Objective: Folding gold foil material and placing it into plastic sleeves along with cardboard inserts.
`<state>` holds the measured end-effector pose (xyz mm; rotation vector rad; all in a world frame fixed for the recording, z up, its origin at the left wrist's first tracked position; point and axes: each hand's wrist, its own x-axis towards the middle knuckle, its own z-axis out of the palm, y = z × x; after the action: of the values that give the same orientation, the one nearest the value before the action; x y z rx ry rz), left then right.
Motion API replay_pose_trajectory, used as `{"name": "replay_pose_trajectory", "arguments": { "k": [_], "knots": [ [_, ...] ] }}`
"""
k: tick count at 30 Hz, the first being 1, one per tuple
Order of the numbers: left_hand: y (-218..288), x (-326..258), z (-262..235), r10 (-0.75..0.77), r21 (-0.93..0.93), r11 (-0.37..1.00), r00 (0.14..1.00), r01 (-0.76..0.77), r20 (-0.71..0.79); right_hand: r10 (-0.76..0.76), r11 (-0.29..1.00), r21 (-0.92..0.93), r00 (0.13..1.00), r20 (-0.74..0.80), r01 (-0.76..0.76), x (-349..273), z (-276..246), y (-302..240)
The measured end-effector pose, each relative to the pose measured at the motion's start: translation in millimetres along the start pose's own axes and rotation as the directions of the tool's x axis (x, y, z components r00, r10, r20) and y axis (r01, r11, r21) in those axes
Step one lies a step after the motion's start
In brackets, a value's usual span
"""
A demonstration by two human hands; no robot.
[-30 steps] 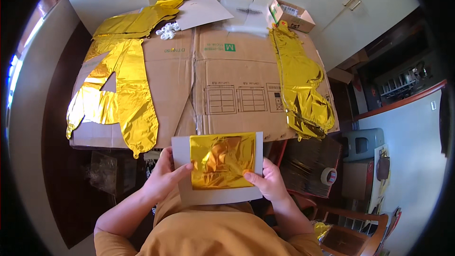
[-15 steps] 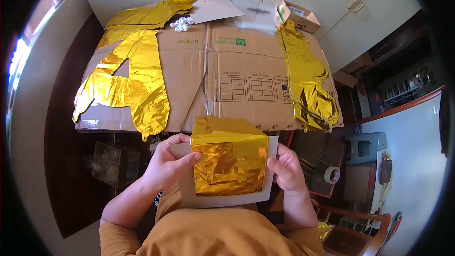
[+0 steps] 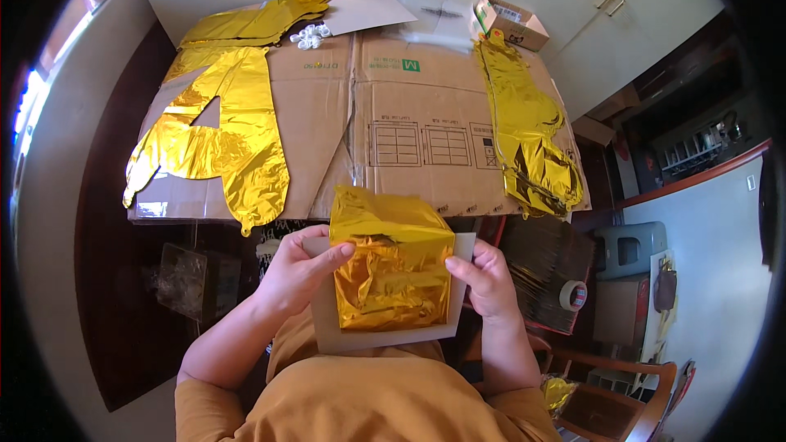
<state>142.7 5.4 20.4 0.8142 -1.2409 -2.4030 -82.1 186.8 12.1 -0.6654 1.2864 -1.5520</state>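
In front of my chest I hold a light grey card with a gold foil balloon folded flat over it. The foil's upper part stands up past the card's far edge. My left hand grips the left side, its thumb pressed on the foil and its fingers behind the card. On the right side, my right hand pinches the card, with the thumb at the foil's edge. Ahead, a flat gold balloon shaped like an A lies at the left, and another folded gold balloon lies at the right.
Flattened cardboard covers the table. At its back are more gold foil, a white ribbon bundle, a pale sheet, clear plastic and a small open box. A tape roll and wooden chair are at the right.
The right hand has moved slightly inward and its thumb now touches the foil's edge. The foil's upper flap stands higher, and the card has shifted a little to the left.
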Motion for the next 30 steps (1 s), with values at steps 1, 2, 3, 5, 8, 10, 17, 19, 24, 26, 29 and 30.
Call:
{"name": "replay_pose_trajectory", "arguments": {
  "k": [1, 2, 3, 5, 8, 10, 17, 19, 24, 26, 29, 30],
  "knots": [
    [-1.8, 2.4, -1.7, 0.003, 0.011, 1.000, 1.000, -0.002, -0.010, 0.002, 0.999, 0.041, 1.000, 0.015, -0.003, 1.2, 1.5, -0.3],
    [-2.8, 6.1, -3.7, 0.005, 0.023, 1.000, 1.000, -0.005, -0.021, 0.007, 0.999, 0.051, 1.000, 0.024, -0.008, 0.6, 1.2, 2.4],
    [-4.7, 8.4, -5.7, 0.008, 0.034, 0.999, 0.999, -0.007, -0.031, 0.012, 0.998, 0.062, 0.999, 0.032, -0.014, -0.2, 0.1, 6.0],
    [-6.7, 11.6, -8.7, -0.021, -0.067, 0.998, 0.997, 0.016, -0.078, 0.062, 0.998, 0.007, 0.998, 0.021, -0.062, -4.3, -3.2, 11.1],
    [-12.0, 17.0, -13.7, -0.031, -0.111, 0.994, 0.993, 0.018, -0.118, -0.017, 0.991, -0.132, 0.998, -0.065, 0.008, -19.5, 7.0, 18.1],
    [-11.7, 22.1, -11.3, 0.006, -0.059, 0.998, 0.990, -0.015, -0.142, -0.127, 0.981, -0.162, 0.987, -0.100, 0.109, -20.6, 9.9, 26.3],
    [46.6, 67.0, 23.3, 0.452, 0.315, 0.851, 0.891, -0.421, -0.030, -0.504, 0.830, -0.345, 0.854, -0.130, 0.437, 28.2, -3.4, -7.2],
    [62.3, 81.8, 33.6, 0.572, 0.515, 0.698, 0.820, -0.497, 0.017, -0.545, 0.798, -0.379, 0.829, -0.125, 0.468, 41.0, -11.9, -19.0],
    [35.2, 145.0, 2.5, 0.666, 0.859, 0.457, 0.729, -0.231, -0.159, -0.557, 0.517, -0.803, 0.829, -0.052, 0.297, 96.7, -57.9, 24.0],
    [18.2, 142.3, -7.0, 0.804, 0.943, 0.263, 0.587, -0.203, -0.098, -0.632, 0.397, -0.851, 0.775, 0.019, 0.344, 96.0, -48.2, 22.7],
    [-0.3, 126.6, -14.4, 0.704, 0.856, -0.380, 0.491, -0.350, 0.514, -0.597, 0.383, -0.905, 0.797, -0.091, 0.184, 91.7, -43.6, 18.8],
    [-7.7, 119.1, -14.8, 0.570, 0.750, -0.489, 0.488, -0.446, 0.662, -0.624, 0.253, -0.959, 0.779, -0.062, 0.127, 88.2, -37.5, 16.4]
  ]
}}
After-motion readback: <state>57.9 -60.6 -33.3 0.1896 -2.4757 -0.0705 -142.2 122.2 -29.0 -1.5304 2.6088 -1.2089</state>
